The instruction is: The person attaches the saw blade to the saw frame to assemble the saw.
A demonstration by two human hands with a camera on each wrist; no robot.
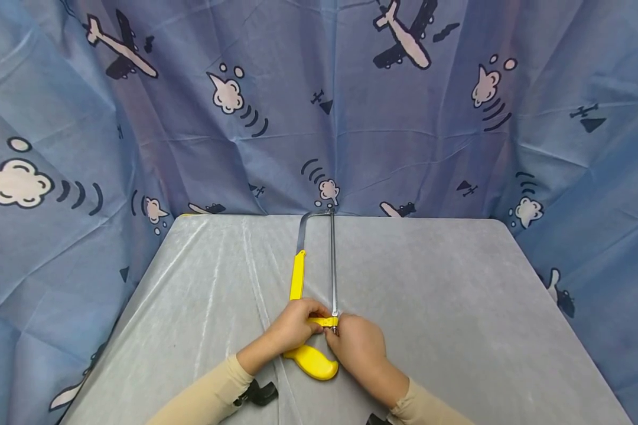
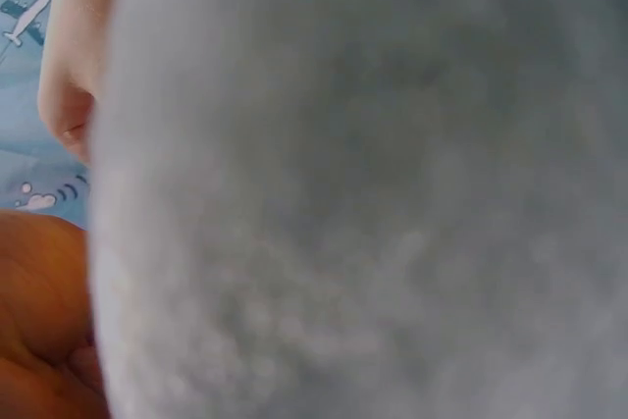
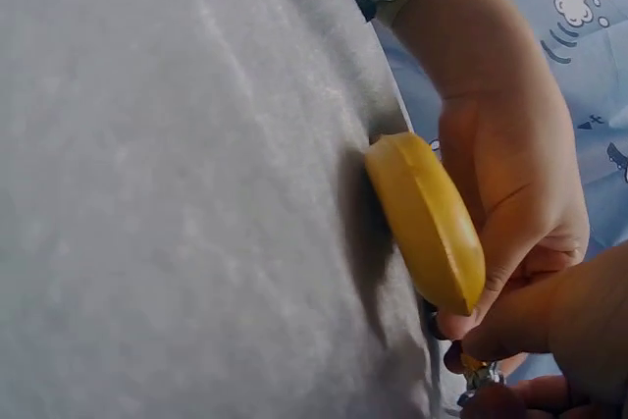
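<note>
A hacksaw lies on the grey table, its metal bow pointing to the far edge, with a yellow frame tube and a thin blade on the right. My left hand grips the saw's yellow frame, its fingertips at the short yellow blade mount. With its thumb and fingers my right hand pinches the small metal fitting at the blade's near end. The fitting is mostly hidden by fingers. Below the hands, the yellow handle stays free of them. Blurred grey fabric fills most of the left wrist view.
A grey cloth covers the table. Blue curtains with airplane and cloud prints hang behind it and along both sides. Black wrist gear sits under the left sleeve, close to the tabletop.
</note>
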